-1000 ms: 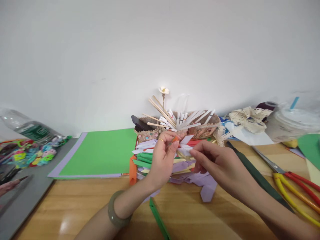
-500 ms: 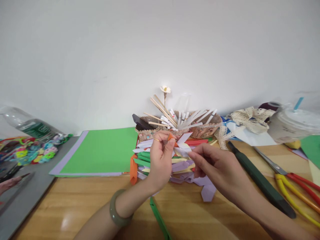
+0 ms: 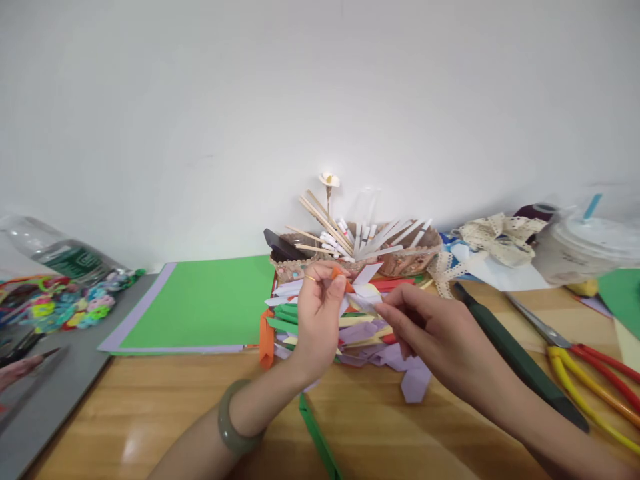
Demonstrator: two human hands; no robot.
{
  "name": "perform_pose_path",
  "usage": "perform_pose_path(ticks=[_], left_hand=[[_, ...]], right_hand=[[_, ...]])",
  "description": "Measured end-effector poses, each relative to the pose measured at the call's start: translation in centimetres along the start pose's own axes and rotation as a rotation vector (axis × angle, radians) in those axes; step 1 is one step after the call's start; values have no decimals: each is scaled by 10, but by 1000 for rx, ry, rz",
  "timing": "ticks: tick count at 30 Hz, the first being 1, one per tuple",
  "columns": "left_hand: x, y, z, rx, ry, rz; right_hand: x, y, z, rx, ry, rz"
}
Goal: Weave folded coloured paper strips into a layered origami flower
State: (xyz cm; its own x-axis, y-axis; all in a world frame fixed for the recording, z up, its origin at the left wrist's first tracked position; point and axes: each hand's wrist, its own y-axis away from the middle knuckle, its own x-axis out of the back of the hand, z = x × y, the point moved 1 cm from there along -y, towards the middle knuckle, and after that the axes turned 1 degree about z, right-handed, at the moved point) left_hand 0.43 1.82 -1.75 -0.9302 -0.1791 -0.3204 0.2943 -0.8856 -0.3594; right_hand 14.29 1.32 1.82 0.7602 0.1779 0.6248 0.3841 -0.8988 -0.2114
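Head view: just before the woven brown basket (image 3: 415, 261), left hand (image 3: 320, 320) pinches a small folded orange-and-white paper piece (image 3: 364, 291), its long axis crosswise; right hand (image 3: 430, 330) pinches the opposite end.

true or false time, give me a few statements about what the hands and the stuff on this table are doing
1. The left hand pinches a folded orange-and-white paper piece. True.
2. The right hand holds the scissors. False: the scissors lie on the table; the right hand is at the paper piece.
3. A bracelet sits on the left wrist. True.
4. The green sheet lies right of both hands. False: it lies to their left.
5. A basket of sticks stands behind the hands, near the wall. True.
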Motion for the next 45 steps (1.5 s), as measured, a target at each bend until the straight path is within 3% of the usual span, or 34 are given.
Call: perform_pose_path(ticks=[8, 11, 14, 17, 21, 25, 28, 32, 34, 36, 39, 45], left_hand=[[4, -12, 5, 236, 215, 89], [3, -16, 7, 426, 315, 12], [0, -11, 3, 560, 387, -96], [-3, -4, -2, 614, 452, -158], [-7, 1, -4, 618, 421, -189], [-7, 1, -3, 494, 256, -241], [-3, 0, -1, 317, 65, -284], [3, -1, 11, -181, -311, -192], [1, 0, 19, -456, -517, -275], [-1, 2, 26, -633, -637, -326], [-4, 5, 31, -702, -697, -298], [-4, 7, 28, -646, -684, -255]], right_hand=[[17, -2, 2, 23, 134, -3], [26, -7, 5, 31, 39, 106], [26, -10, 8, 160, -27, 258], [19, -10, 11, 200, -31, 205], [13, -9, 10, 111, -59, 165], [13, -7, 6, 114, -50, 192], [12, -5, 6, 173, 8, 222], [12, -3, 9, 398, 240, 403], [11, -4, 10, 530, 370, 464], [11, -4, 9, 613, 467, 481], [12, -4, 7, 653, 550, 497], [12, -1, 7, 661, 614, 513]])
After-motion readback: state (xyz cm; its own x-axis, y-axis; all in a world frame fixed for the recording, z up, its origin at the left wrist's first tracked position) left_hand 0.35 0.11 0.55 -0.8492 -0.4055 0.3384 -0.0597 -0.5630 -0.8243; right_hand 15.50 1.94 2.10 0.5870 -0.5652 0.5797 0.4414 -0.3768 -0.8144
